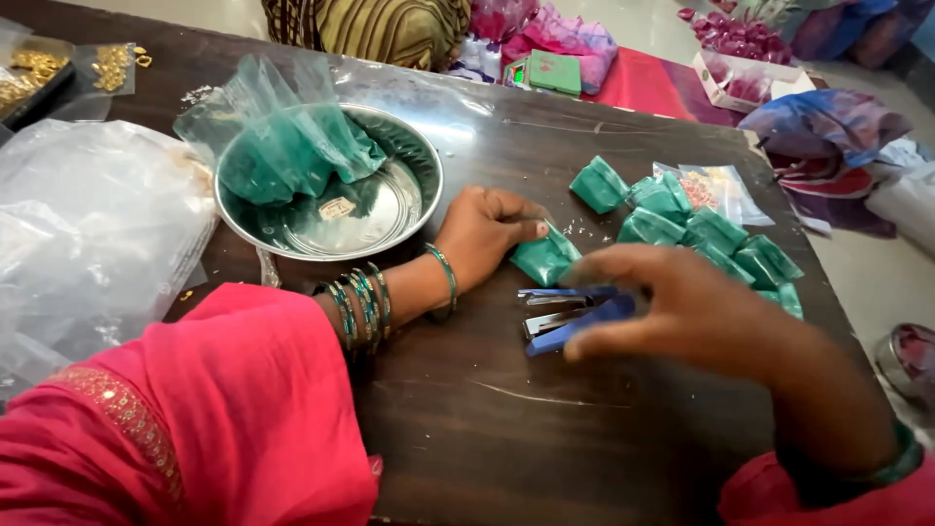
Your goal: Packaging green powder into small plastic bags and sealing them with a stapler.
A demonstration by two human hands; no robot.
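My left hand presses a small folded green packet against the dark wooden table. Its thumb lies on the packet's top. My right hand hovers just to the right and is blurred. Its fingers rest on a blue stapler that lies on the table below the packet. A pile of several finished green packets sits beyond my right hand.
A round steel plate at the back left holds a plastic bag of green powder. A large crumpled clear plastic bag lies at the left. Small bags of gold beads are in the far left corner. Cloth and boxes lie past the table.
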